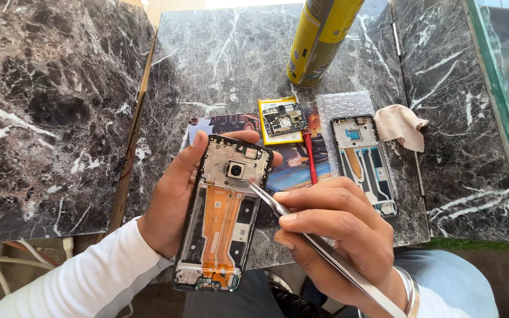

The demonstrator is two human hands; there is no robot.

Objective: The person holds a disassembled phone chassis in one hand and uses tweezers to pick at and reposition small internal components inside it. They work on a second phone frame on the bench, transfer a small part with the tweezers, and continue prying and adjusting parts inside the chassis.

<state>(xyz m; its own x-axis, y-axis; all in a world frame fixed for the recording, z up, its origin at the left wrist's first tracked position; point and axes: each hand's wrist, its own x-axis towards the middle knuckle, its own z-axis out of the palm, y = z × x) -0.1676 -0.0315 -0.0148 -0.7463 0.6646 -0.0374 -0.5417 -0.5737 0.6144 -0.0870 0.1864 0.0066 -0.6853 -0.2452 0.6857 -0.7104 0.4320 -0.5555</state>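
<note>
My left hand (pixel 172 194) holds an opened phone body (pixel 222 218) upright over the table edge, its inside facing me with a camera module near the top and an orange flex cable down the middle. My right hand (pixel 337 229) grips metal tweezers (pixel 319 244), whose tips touch the frame just right of and below the camera module (pixel 235 171). On the table behind lie a yellow battery with a circuit board on it (pixel 281 121), a red-handled tool (pixel 310 156) and a second phone frame (pixel 363 162) on bubble wrap.
A yellow spray can (pixel 319 41) stands at the back of the dark marble table (pixel 219 65). A beige cloth (pixel 400 125) lies right of the second frame. A printed picture mat (pixel 293 162) lies under the parts. White cables (pixel 7 259) hang at lower left.
</note>
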